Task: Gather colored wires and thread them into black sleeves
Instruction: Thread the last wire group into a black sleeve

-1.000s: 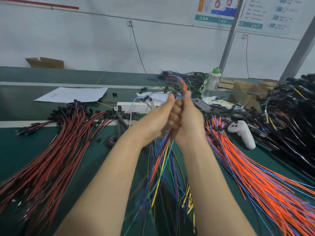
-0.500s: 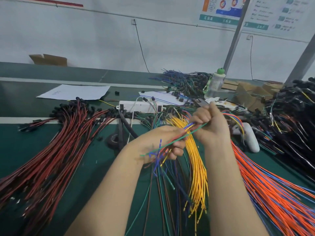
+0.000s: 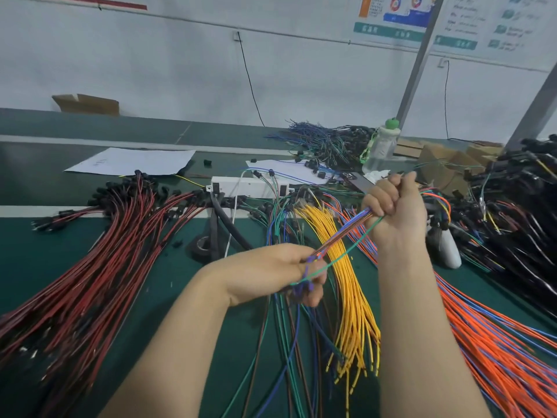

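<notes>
Purple, orange and brown strands make up the small bundle (image 3: pixel 342 233) that I hold taut between my two hands, lifted off the green mat (image 3: pixel 156 297) so the ends line up and keep together for threading. My right hand (image 3: pixel 394 218) is closed in a fist around the far end, fingers (image 3: pixel 379 202) curled tight over the wires, and their tails spill out to the right beyond it. My left hand (image 3: pixel 271 273) grips the near end with fingers wrapped round it, though blur hides just how the tips sit. One green wire (image 3: pixel 346 252) sags loose just beside the bundle, caught in the same two grips. The bundle crosses above the yellow wires (image 3: pixel 352 297) lying on the mat. No black sleeve is on it yet — I judge gathering is the step in hand.
</notes>
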Available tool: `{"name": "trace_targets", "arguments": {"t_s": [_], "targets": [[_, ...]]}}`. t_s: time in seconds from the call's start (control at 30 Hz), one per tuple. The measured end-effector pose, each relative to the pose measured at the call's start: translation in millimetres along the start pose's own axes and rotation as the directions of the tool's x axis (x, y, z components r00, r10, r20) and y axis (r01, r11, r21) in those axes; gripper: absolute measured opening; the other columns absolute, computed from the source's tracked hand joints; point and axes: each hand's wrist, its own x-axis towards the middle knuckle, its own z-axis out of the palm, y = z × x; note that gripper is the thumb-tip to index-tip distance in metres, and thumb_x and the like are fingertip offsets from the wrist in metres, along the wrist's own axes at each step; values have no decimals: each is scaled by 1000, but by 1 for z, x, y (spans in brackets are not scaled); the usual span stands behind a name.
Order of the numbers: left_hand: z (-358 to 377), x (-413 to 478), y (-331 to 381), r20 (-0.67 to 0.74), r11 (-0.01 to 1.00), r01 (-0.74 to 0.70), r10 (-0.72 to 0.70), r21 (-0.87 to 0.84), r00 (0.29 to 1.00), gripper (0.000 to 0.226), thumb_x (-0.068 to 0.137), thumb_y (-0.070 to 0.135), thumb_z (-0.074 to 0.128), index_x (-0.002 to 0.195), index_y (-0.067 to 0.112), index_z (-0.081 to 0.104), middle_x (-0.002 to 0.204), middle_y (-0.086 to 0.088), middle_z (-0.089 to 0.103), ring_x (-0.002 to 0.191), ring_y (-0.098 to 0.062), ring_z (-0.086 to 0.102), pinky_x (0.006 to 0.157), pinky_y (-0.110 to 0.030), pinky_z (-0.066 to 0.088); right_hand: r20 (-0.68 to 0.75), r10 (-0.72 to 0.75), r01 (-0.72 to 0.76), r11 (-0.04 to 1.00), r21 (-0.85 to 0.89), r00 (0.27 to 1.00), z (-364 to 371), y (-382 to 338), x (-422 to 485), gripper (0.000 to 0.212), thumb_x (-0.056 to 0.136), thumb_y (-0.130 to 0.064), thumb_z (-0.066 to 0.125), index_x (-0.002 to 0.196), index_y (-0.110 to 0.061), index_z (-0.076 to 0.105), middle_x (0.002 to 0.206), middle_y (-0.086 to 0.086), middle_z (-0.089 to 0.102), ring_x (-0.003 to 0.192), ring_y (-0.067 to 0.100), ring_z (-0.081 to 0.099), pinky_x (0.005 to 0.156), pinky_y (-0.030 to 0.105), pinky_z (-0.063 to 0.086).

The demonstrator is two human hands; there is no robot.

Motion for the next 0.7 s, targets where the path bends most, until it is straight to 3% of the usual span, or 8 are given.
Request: {"name": "trace_targets", "arguments": {"t_s": [0.17,0.27,0.37,0.47,0.53,0.63,0.7], "targets": [[-3,-2,-6,167,993,76,-91,93,982,28,101,31,35,91,15,56,83,-3,69,75,-11,62,73,-18,47,80,28,-46,973,226,996,-5,-14,-1,46,103,-38,30,65,-14,40,39,-7,24,28,5,16,29,16,16],[-8,-3,-13,230,998,-17,30,-59,973,30,96,40,42,93,16,61,70,3,62,66,-9,54,69,-17,41,152,65,-120,914,387,986,-7,-13,-4,45,103,-32,33,64,-11,40,47,-9,16,37,4,9,31,17,14],[-17,-7,-27,149,952,-96,144,-291,978,30,84,49,61,83,20,67,59,5,43,54,-5,38,58,-16,32,66,4,-29,925,378,998,-6,-18,-3,46,103,-33,33,63,-12,39,39,-5,22,28,7,15,29,17,15],[-25,-9,-41,103,908,-30,80,-418,992,29,85,45,62,76,19,70,51,12,37,47,-3,31,54,-17,29,60,-56,22,891,454,997,-4,-23,-3,47,103,-31,34,61,-11,39,37,-2,24,24,10,23,28,18,15],[-27,-9,-47,149,936,70,-20,-344,989,31,89,41,52,75,19,70,50,12,39,46,-2,32,51,-16,28,80,-98,38,837,546,992,-3,-27,-3,49,104,-27,34,59,-9,40,37,0,25,23,13,23,26,20,16],[-24,-4,-46,156,993,116,-110,-29,982,27,89,39,49,88,19,66,68,9,63,61,-3,56,61,-15,43,50,-139,93,849,520,989,-1,-27,-3,51,104,-26,34,57,-7,42,38,-1,25,23,12,23,26,20,16],[-20,5,-38,-29,980,94,-101,-175,994,27,92,36,47,98,16,64,93,1,71,82,-9,66,75,-20,53,29,-131,106,898,426,991,0,-21,-3,48,103,-30,33,60,-10,42,39,-3,24,25,9,23,28,18,15]]}}
